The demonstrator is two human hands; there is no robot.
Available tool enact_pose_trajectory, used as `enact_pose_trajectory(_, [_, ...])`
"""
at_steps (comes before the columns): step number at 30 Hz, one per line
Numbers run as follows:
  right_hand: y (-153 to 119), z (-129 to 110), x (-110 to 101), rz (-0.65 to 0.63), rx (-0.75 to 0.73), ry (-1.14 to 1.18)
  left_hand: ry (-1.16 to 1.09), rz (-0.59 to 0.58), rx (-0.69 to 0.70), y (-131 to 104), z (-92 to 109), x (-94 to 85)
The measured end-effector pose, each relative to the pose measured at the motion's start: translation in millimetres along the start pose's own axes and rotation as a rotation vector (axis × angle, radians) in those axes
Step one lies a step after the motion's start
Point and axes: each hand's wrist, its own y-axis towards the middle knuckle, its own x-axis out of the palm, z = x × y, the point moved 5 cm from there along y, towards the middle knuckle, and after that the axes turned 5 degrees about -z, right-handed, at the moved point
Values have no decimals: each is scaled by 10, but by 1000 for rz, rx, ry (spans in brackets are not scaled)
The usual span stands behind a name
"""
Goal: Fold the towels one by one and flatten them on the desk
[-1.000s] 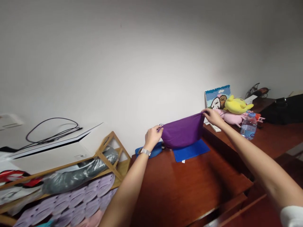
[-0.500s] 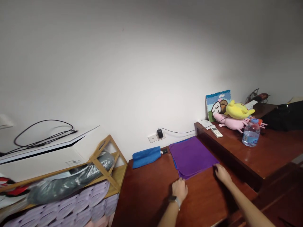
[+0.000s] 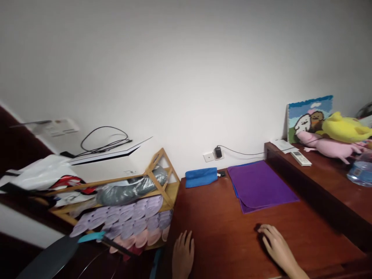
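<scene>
My left hand [image 3: 183, 254] is over the left edge of the brown wooden table [image 3: 215, 240], fingers stretched out and nothing in them. To the right, my right hand [image 3: 276, 246] hovers or rests low over the table with its fingers loosely extended, also holding nothing. Beyond it, apart from both hands, a purple cloth [image 3: 261, 188] lies flat, with a blue edge showing beneath its left and far sides. Near the wall lies a folded blue cloth [image 3: 201, 178], with a small black item [image 3: 223, 174] by its right end.
A raised ledge on the right bears a remote control [image 3: 301, 158], pink and yellow plush toys [image 3: 345, 128], a picture [image 3: 310, 116] and a water bottle [image 3: 360, 172]. A plugged-in charger [image 3: 217, 151] trails a cable. At left stands a wooden rack [image 3: 171, 186] with lilac pieces [image 3: 126, 213].
Both hands have let go of the purple cloth's near edge and drawn back towards me, the left one farther left. The view has turned left. The cloth stays spread out.
</scene>
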Motion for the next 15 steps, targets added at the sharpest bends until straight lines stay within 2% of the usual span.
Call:
enact_pose_trajectory(1, [177, -229, 131, -59, -34, 18, 7, 1, -18, 11, -111, -44])
enact_pose_trajectory(3, [586, -674, 431, -169, -103, 23, 0, -14, -42, 12, -202, -90])
enact_pose_trajectory(6, [1280, -1248, 980, -331, -206, -95, -27, -35, -91, -24, -167, -98])
enact_pose_trajectory(8, [1753, -1524, 1384, -437, -239, -234, -52, -57, -115, -54, -128, -90])
enact_pose_trajectory(11, [2408, -1751, 1924, -522, -207, -354, -89, -97, -141, -90, -118, -83])
enact_pose_trajectory(15, [3015, -1773, 2407, -531, -97, -403, -118, -126, -169, -125, -131, -74])
